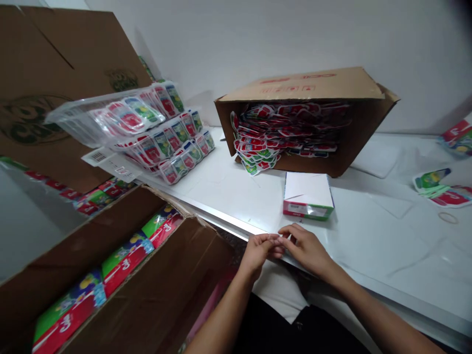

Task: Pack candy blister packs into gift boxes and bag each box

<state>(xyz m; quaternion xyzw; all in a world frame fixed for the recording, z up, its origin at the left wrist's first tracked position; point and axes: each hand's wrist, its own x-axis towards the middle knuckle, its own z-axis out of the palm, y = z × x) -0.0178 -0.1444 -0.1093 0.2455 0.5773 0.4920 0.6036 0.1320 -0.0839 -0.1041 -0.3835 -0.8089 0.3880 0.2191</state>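
Note:
My left hand (259,250) and my right hand (304,247) meet at the front edge of the white table (383,236), fingertips pinched together. What they pinch is too small to make out. Just beyond them lies a small white box (308,195) with a red and green side. Behind it a cardboard box (313,118) lies on its side, full of red and green printed cards.
Clear blister trays (147,128) of packaged items are stacked at the left. An open carton (121,275) of red and green boxes stands at my lower left. Loose cards (442,189) and a rubber band (448,217) lie at the right.

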